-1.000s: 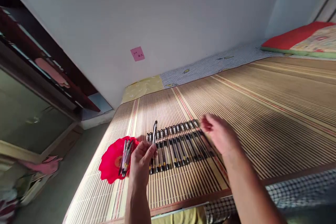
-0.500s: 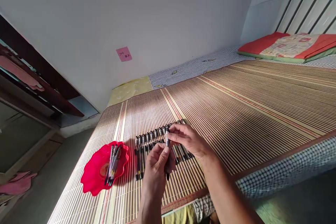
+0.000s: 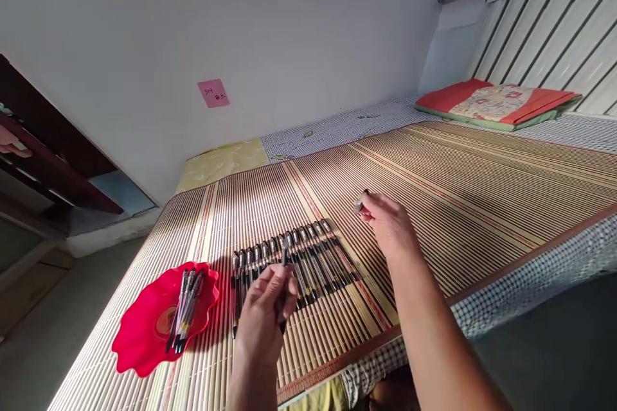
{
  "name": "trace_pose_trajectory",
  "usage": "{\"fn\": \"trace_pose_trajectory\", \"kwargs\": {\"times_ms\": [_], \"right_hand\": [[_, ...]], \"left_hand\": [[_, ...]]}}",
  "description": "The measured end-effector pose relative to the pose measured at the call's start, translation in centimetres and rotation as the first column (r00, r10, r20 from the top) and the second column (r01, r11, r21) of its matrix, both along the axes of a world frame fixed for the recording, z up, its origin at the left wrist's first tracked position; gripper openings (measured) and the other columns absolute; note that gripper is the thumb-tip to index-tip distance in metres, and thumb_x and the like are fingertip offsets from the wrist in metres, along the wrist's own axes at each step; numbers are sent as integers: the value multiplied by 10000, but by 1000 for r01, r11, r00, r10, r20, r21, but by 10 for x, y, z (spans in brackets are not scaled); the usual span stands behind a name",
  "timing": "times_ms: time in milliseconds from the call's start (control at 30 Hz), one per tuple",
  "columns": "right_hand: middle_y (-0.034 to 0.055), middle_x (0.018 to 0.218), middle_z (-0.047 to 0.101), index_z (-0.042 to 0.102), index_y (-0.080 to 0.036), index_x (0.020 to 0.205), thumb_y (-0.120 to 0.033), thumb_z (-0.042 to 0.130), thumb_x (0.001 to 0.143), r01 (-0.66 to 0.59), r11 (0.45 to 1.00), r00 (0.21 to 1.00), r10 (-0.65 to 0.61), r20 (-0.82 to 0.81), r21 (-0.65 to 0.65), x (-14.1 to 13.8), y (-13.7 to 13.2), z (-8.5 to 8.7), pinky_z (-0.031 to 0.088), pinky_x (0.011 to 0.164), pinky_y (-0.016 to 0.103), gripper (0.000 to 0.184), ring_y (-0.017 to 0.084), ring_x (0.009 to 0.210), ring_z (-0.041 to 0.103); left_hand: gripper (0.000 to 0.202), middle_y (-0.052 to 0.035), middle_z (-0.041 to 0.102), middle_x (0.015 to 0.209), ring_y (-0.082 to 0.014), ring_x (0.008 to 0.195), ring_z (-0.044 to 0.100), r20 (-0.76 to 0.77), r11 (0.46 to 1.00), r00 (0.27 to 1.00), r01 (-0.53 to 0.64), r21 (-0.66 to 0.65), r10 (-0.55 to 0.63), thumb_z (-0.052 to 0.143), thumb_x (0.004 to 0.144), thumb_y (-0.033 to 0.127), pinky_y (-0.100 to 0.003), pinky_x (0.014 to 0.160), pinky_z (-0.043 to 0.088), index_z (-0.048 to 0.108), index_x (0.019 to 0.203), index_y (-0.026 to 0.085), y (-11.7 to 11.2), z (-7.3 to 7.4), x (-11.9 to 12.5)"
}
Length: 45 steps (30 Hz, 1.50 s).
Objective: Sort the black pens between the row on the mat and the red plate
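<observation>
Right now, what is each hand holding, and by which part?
Left hand grips a pen by its lower barrel; right hand pinches a small cap-like piece, which part unclear.

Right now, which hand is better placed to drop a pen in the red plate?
Probably the left hand: it holds a pen and is nearer the red plate; the right hand, holding a small piece, is farther.

White wall w/ pink note; sunlit bamboo mat; pillow far rt.
</observation>
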State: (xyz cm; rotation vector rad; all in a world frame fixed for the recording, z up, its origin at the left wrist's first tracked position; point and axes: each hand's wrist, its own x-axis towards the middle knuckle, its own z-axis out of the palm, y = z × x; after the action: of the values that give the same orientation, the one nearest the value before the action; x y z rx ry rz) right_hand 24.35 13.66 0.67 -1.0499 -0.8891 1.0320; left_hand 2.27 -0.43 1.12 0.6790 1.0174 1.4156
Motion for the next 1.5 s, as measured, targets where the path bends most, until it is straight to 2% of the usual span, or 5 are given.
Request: {"fn": "trace_pose_trajectory", "kwargs": {"times_ms": [200,567,833,967,1500], "right_hand": [[88,894,777,736,-134,837,-219,705,926,-175,918,657,379,652,-357,-10,51,-7,550,703,281,127,170,778,706],[170,1130,799,792,-102,1110,-198,685,959,-120,859,351,506,788,-498,-22,78,-31,536,761,259,209,196,935,753],[145,1480,649,523,-193,1568,-60,763,773,-290,778,103,605,790,-558,0,78,-16,505,794,254,842,208,1067,719],[130,1398,691,618,-222,1483,-54,798,711,-318,754,-20,601,799,-575,-7,78,-9,476,766,284,810,253,1071,704],[137,1364,675,635,-192,1457,-121,825,779,-361,739,-116,569,814,-569,-18,86,-6,445,749,295,708,255,1088,675]], "left_hand": [[476,22,634,668,-16,436,377,56,989,988,-145,13,144,960,681,429,-147,426,265,590,814,161,3,6,-16],[499,15,632,654,-21,443,388,37,990,989,-143,-6,143,988,641,437,-148,432,282,617,814,152,0,9,-18],[467,5,633,656,-29,456,390,21,984,983,-180,-4,180,978,656,425,-153,436,296,632,801,148,1,6,-20],[490,0,633,644,-28,450,389,3,980,980,-200,-15,200,988,625,435,-152,434,292,635,800,143,1,8,-19],[482,9,626,642,-21,440,373,-38,978,977,-209,-5,208,979,634,450,-151,432,283,651,808,143,2,6,-18]]}}
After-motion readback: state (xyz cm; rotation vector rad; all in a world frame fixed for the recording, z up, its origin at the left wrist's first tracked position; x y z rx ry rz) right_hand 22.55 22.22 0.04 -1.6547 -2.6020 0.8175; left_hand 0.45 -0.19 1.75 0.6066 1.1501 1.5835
